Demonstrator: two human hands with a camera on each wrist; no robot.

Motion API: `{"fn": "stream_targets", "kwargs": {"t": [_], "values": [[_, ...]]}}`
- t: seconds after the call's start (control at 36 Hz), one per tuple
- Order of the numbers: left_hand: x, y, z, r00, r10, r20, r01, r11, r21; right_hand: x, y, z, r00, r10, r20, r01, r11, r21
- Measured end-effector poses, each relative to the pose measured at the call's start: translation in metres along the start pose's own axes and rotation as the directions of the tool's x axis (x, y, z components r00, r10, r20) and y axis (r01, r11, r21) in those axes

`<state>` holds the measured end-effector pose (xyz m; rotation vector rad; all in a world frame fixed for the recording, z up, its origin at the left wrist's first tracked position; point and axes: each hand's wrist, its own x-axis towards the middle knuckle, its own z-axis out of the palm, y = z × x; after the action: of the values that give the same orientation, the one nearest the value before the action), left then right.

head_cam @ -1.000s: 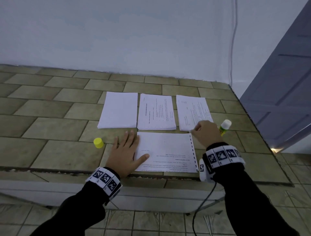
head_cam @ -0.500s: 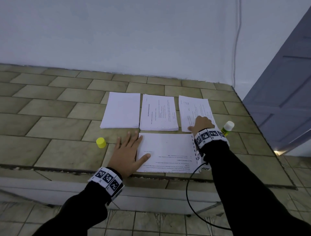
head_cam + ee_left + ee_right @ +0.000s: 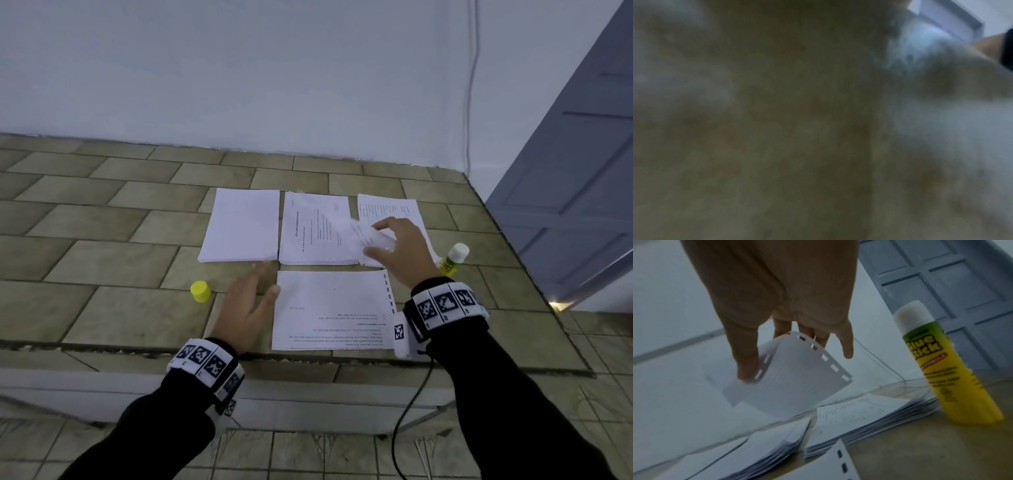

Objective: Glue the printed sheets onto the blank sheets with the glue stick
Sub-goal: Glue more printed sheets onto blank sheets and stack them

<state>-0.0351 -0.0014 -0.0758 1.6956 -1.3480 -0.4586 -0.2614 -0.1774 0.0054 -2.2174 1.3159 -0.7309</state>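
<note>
Tiled table (image 3: 102,260) against a pale wall. Landmark: single printed sheet (image 3: 329,308) lying at the near edge. Beyond it, three stacks: blank sheets (image 3: 241,229) far-left, printed stack (image 3: 311,229) straight behind, second printed stack (image 3: 404,209) far-right. Right hand (image 3: 400,253) above that last stack, fingers (image 3: 748,353) pinching a lifted punched sheet (image 3: 793,369). Glue stick (image 3: 452,260) upright, uncapped, right of the landmark. Yellow cap (image 3: 200,291) left of it. Left hand (image 3: 246,305) flat, fingers straight, thumb touching the landmark's left edge.
</note>
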Motion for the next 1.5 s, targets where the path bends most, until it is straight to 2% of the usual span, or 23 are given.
{"fn": "stream_targets", "kwargs": {"t": [0.08, 0.14, 0.19, 0.22, 0.25, 0.33, 0.42, 0.5, 0.56, 0.61, 0.69, 0.75, 0.83, 0.89, 1.03, 1.17, 1.5], "values": [[0.003, 0.000, -0.006, 0.989, -0.117, -0.092, 0.095, 0.971, -0.218, -0.018, -0.005, 0.000, 0.993, -0.103, 0.063, 0.099, 0.994, 0.054], [0.011, 0.005, -0.012, 0.968, -0.234, -0.091, 0.185, 0.910, -0.371, -0.028, -0.002, 0.001, 0.985, -0.114, 0.128, 0.101, 0.989, 0.107], [0.021, 0.020, -0.017, 0.925, -0.380, 0.015, 0.323, 0.766, -0.555, -0.037, 0.003, 0.003, 0.972, -0.145, 0.187, 0.122, 0.984, 0.132], [0.024, 0.028, -0.019, 0.910, -0.407, 0.074, 0.368, 0.715, -0.595, -0.041, 0.004, 0.004, 0.964, -0.168, 0.206, 0.141, 0.980, 0.138], [0.025, 0.033, -0.020, 0.907, -0.406, 0.115, 0.391, 0.707, -0.589, -0.044, 0.005, 0.004, 0.959, -0.176, 0.221, 0.148, 0.980, 0.136], [0.024, 0.029, -0.023, 0.905, -0.384, 0.183, 0.423, 0.772, -0.474, -0.052, 0.009, 0.003, 0.957, -0.163, 0.241, 0.136, 0.983, 0.124], [0.023, 0.018, -0.022, 0.908, -0.333, 0.254, 0.412, 0.814, -0.410, -0.057, 0.013, 0.000, 0.957, -0.095, 0.275, 0.056, 0.988, 0.144], [0.020, 0.017, -0.019, 0.907, -0.323, 0.271, 0.415, 0.799, -0.435, -0.059, 0.018, -0.004, 0.947, -0.029, 0.319, -0.072, 0.952, 0.299], [0.018, 0.018, -0.017, 0.903, -0.324, 0.282, 0.424, 0.782, -0.458, -0.059, 0.021, -0.005, 0.953, 0.002, 0.304, -0.129, 0.908, 0.398], [0.017, 0.019, -0.015, 0.897, -0.335, 0.288, 0.435, 0.782, -0.446, -0.059, 0.024, -0.008, 0.957, 0.072, 0.282, -0.193, 0.884, 0.427], [0.014, 0.022, -0.012, 0.897, -0.333, 0.291, 0.431, 0.805, -0.407, -0.056, 0.031, -0.010, 0.953, 0.141, 0.269, -0.231, 0.911, 0.341], [0.013, 0.025, -0.011, 0.910, -0.312, 0.274, 0.396, 0.850, -0.348, -0.056, 0.033, -0.010, 0.949, 0.156, 0.274, -0.228, 0.941, 0.252], [0.010, 0.027, -0.011, 0.932, -0.262, 0.248, 0.301, 0.944, -0.134, -0.057, 0.035, -0.007, 0.933, 0.182, 0.311, -0.231, 0.964, 0.130], [0.009, 0.025, -0.010, 0.941, -0.226, 0.251, 0.235, 0.972, -0.006, -0.059, 0.036, -0.004, 0.923, 0.191, 0.334, -0.222, 0.973, 0.059], [0.008, 0.022, -0.004, 0.931, -0.217, 0.293, 0.197, 0.976, 0.097, -0.061, 0.039, 0.004, 0.909, 0.212, 0.360, -0.192, 0.977, -0.092], [0.008, 0.016, -0.002, 0.935, -0.212, 0.286, 0.160, 0.968, 0.193, -0.061, 0.038, 0.003, 0.903, 0.200, 0.381, -0.168, 0.979, -0.117], [0.010, 0.012, -0.002, 0.940, -0.202, 0.276, 0.153, 0.970, 0.188, -0.067, 0.044, 0.002, 0.883, 0.229, 0.410, -0.192, 0.973, -0.130]]}}
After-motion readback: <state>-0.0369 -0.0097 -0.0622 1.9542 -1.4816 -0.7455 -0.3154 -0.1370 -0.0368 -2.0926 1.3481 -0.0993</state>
